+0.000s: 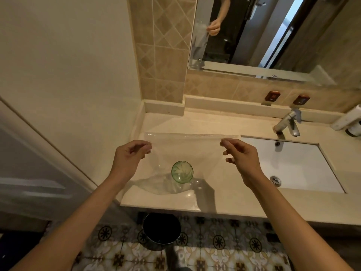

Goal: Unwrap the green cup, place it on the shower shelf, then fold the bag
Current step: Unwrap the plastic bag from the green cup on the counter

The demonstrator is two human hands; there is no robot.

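A clear plastic bag (192,145) is stretched out flat above the counter. My left hand (130,156) pinches its upper left corner and my right hand (241,157) pinches its upper right corner. Seen through the plastic, the green glass cup (182,171) stands upright on the beige counter (175,122), below the middle of the bag. The bag's crumpled lower part (156,185) lies on the counter around the cup's base. I cannot tell whether the cup is inside the bag or behind it.
A white sink basin (293,165) with a chrome tap (289,124) lies right of the bag. A mirror (263,32) hangs above the counter. A black bin (161,230) stands on the patterned floor below the counter edge. A wall closes the left side.
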